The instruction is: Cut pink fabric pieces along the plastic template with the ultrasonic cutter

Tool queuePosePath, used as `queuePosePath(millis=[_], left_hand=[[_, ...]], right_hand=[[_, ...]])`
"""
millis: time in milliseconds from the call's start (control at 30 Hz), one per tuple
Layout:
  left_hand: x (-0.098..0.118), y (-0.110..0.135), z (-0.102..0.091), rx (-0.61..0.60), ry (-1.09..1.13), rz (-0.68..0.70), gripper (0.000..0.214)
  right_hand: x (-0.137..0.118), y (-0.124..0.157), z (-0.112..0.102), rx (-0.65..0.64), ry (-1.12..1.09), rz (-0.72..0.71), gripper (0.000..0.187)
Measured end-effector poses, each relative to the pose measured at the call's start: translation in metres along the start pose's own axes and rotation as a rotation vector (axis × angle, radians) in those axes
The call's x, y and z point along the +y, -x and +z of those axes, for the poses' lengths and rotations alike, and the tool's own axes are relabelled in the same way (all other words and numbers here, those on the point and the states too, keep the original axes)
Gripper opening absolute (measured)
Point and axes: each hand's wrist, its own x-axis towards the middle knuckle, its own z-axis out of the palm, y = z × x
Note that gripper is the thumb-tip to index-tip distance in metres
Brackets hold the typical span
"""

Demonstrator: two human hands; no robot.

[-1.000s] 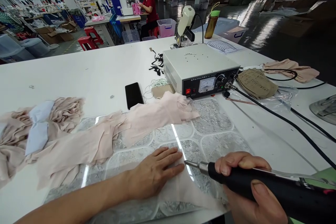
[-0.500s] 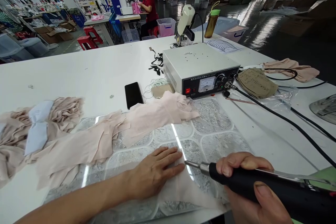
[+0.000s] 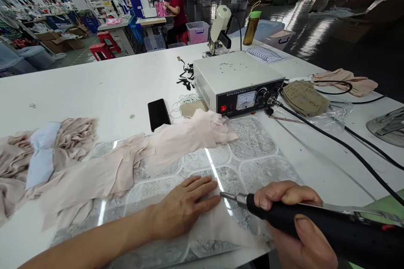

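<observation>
My left hand [image 3: 184, 206] lies flat, fingers stretched out, on a thin pale pink fabric piece [image 3: 217, 227] spread over a patterned glass plate [image 3: 252, 168]. My right hand [image 3: 299, 222] is wrapped round a black handheld cutter [image 3: 315, 227]. Its metal tip [image 3: 225, 196] points left and sits right at my left fingertips, over the fabric. A black cable [image 3: 331, 141] runs from the tool side up to a white control box [image 3: 240, 82] with a dial.
More pink fabric pieces [image 3: 176, 143] and a bunched pile [image 3: 47, 155] lie to the left. A black phone [image 3: 158, 114], black scraps [image 3: 187, 75], a bottle [image 3: 252, 29] and tan pads [image 3: 304, 97] sit on the white table [image 3: 94, 88]. A person in red sews far behind.
The view has drifted slightly; the cutter tip and my right hand have edged a little left towards my left fingertips. My left hand stays flat on the fabric.
</observation>
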Motion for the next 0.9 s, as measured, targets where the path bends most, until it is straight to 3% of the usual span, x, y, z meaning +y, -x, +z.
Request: queuePosePath(millis=[633,900], left_hand=[[0.000,-0.001,-0.002,-0.017,0.024,0.016,0.044],[0.001,0.000,-0.001,-0.023,0.024,0.018,0.048]], right_hand=[[-0.009,0.008,-0.009,0.124,-0.056,0.050,0.012],[-0.009,0.010,-0.007,0.077,-0.036,0.049,0.012]])
